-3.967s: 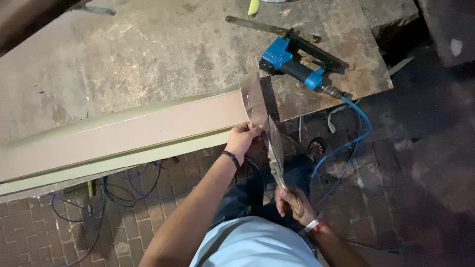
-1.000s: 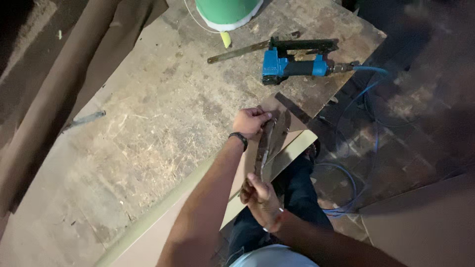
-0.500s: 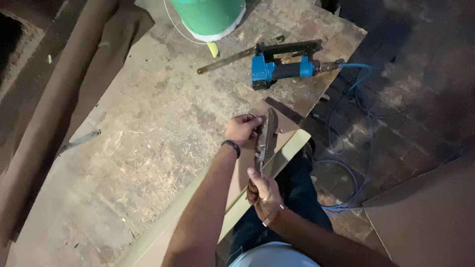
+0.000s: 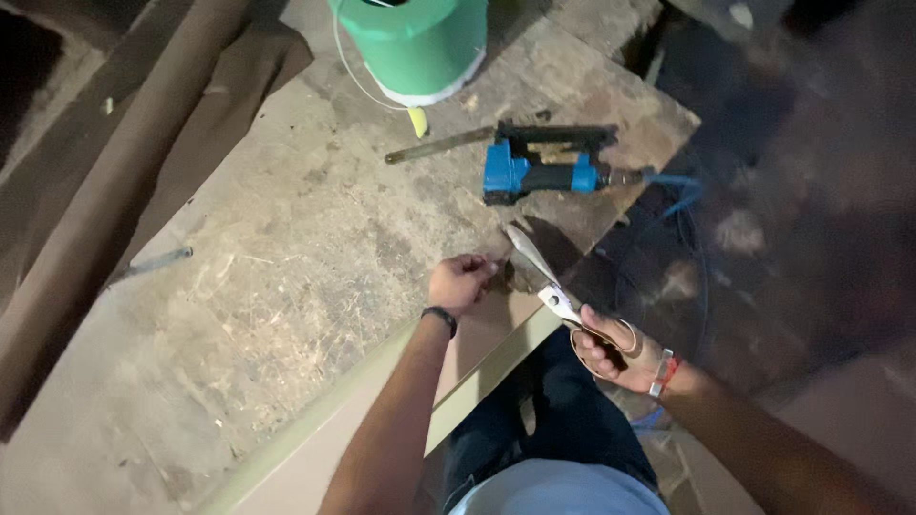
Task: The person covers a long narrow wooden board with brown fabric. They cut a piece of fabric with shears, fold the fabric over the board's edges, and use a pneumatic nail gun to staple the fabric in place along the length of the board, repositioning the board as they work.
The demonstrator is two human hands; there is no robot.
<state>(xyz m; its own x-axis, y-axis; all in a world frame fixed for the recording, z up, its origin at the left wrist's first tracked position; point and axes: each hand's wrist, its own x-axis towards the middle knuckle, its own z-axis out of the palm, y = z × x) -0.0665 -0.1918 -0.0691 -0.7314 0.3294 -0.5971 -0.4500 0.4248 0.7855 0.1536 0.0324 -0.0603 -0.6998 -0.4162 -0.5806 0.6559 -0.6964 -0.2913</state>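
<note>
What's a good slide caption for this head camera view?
Right hand works scissors while left hand pinches brown material beside a blue nail gun.

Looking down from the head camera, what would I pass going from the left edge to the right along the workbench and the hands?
Metal rod → left hand → scissors in the right hand → red wristband. Farther back: green bucket, then blue pneumatic nailer, then its blue hose.

One container qualifies: a round green bucket [image 4: 412, 43] with a white lower band, standing at twelve o'clock on the worn board [image 4: 286, 267]. Whether it carries a label cannot be told. No signs or screens appear.
</note>
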